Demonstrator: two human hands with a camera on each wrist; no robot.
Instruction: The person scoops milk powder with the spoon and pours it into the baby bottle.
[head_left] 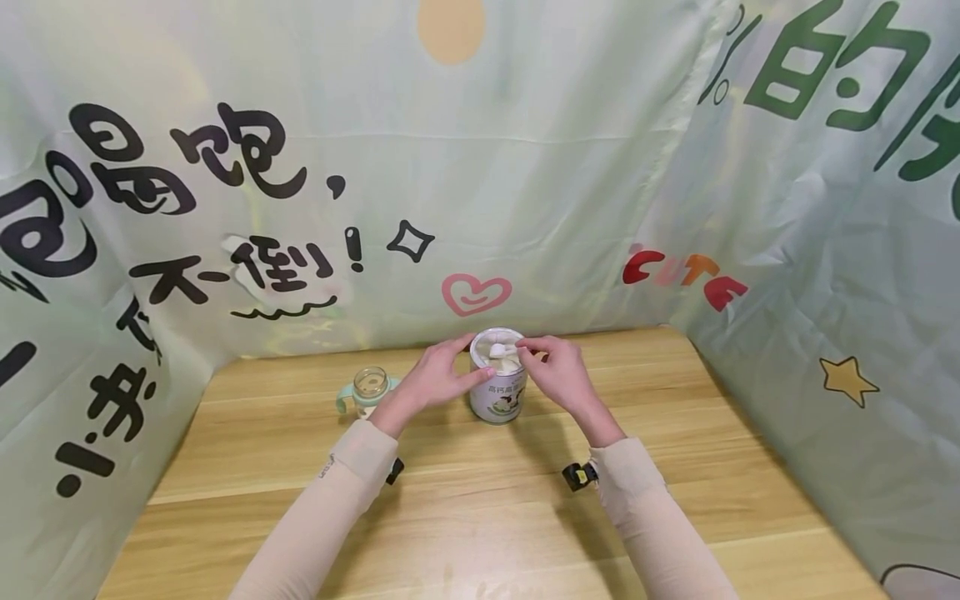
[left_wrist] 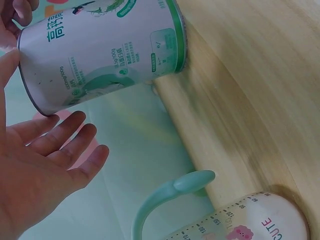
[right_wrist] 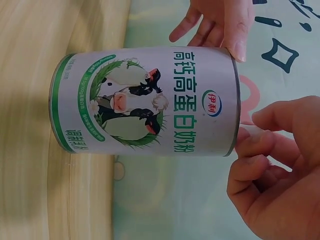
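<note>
A white milk powder can (head_left: 498, 393) with a cow picture and green lettering stands upright on the table, its top uncovered. Inside its mouth shows a white scoop (head_left: 498, 351), partly among pale powder. My left hand (head_left: 438, 377) rests at the can's left side, with the thumb on the front rim; the left wrist view shows its fingers extended beside the can (left_wrist: 107, 55). At the right rim my right hand (head_left: 558, 375) pinches the scoop's handle between thumb and forefinger. In the right wrist view the can (right_wrist: 145, 102) hides the scoop's bowl.
Left of the can stands a clear baby bottle (head_left: 370, 382) with mint-green handles, uncapped and partly behind my left wrist. The wooden table (head_left: 480, 517) ends at a printed cloth backdrop (head_left: 570, 208) behind and on both sides.
</note>
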